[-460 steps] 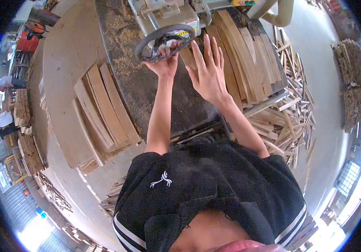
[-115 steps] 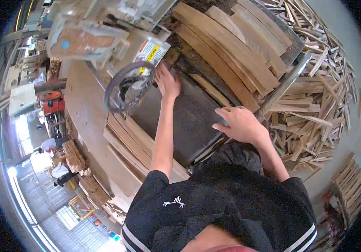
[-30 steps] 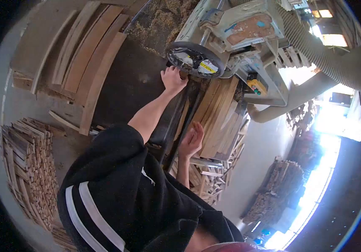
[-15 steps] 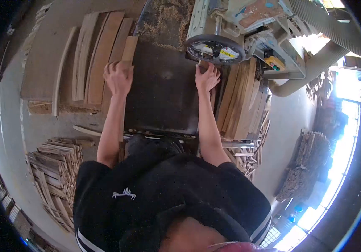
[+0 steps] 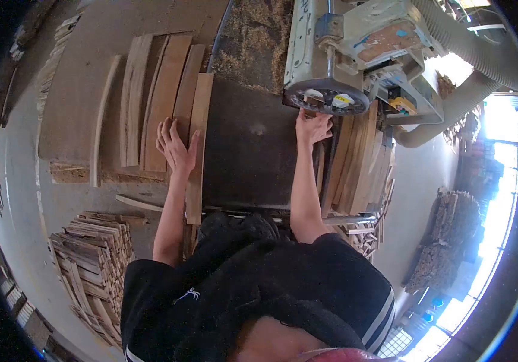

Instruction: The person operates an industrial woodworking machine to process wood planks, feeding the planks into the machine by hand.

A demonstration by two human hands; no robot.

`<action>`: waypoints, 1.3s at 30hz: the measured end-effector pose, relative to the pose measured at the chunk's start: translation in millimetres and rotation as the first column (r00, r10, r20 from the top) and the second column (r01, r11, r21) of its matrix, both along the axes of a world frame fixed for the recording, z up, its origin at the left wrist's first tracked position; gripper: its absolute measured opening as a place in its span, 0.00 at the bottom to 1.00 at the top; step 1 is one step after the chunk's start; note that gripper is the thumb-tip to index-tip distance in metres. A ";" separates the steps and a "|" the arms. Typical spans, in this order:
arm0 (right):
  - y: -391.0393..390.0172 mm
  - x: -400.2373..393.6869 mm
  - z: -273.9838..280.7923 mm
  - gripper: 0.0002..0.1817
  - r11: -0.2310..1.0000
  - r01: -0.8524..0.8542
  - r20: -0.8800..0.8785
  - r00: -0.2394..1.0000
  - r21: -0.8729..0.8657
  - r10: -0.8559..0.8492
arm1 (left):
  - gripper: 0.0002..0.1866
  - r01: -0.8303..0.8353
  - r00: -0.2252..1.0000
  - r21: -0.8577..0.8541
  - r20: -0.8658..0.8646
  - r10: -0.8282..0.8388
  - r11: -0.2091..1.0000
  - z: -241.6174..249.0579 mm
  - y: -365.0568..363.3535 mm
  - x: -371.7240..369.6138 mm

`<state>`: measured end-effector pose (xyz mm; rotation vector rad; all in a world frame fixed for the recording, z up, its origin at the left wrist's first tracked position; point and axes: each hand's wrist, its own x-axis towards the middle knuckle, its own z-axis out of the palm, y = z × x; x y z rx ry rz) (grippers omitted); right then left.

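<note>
Here, the left hand (image 5: 176, 146) lies over the long wood strips (image 5: 171, 84) on the left, its fingers a bit wide and its thumb out to the side, near the last strip. The strips lie side by side, some with small gaps, by the black desk (image 5: 247, 157), and a big brown sheet (image 5: 72, 108) is under most of them. The right hand (image 5: 314, 128) is farther up, just below the round wheel (image 5: 328, 99) of the big machine (image 5: 310, 51). Its fingers are bent, but the tips are partly hidden, so I cannot tell if they hold anything. To the right of that hand, more wood (image 5: 358, 157) lies in a row. Sawdust (image 5: 253, 48) covers the far part of the desk. A fat hose (image 5: 473, 51) bends down beside the machine. A wood pile (image 5: 93, 259) sits on the floor.
</note>
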<state>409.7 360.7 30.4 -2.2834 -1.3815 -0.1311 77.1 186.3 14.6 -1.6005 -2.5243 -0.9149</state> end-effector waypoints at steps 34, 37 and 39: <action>-3.4 7.8 1.7 0.35 0.990 -0.065 0.191 0.981 0.124 0.040 | 0.36 -0.028 0.996 0.020 0.089 0.026 0.999 13.6 -4.9 5.1; 5.5 6.6 -0.1 0.38 0.998 -0.050 0.097 0.994 0.032 0.047 | 0.35 -0.020 0.996 0.035 0.088 0.017 0.999 14.1 -4.9 5.3; 6.1 -0.8 7.5 0.39 1.000 0.014 0.042 0.999 -0.002 -0.014 | 0.35 -0.021 0.996 0.031 0.084 0.019 0.999 16.3 -3.6 5.9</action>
